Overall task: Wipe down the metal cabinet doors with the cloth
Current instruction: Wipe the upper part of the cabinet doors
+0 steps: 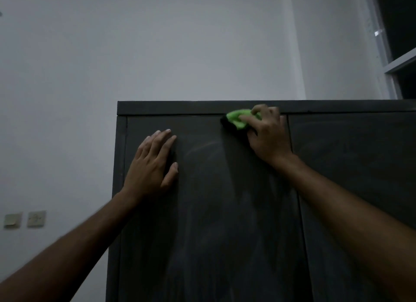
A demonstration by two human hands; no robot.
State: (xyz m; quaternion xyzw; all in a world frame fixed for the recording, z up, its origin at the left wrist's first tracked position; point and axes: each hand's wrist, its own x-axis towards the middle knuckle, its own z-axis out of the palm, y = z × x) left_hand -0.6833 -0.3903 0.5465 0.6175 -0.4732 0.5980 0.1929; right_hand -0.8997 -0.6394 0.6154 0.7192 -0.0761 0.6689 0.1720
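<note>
Head view was dim: right hand [267, 133] bunched a green cloth [238, 119] at the left door's [213, 211] top edge, seemingly pressing it; left hand [153, 162] lay flat, fingers straight, on that door.

My one camera sits on my head, close to the dark cabinet [225, 211], tilted up at its top edge, with the white wall [135, 43] beyond and a window [400, 54] far right.
</note>
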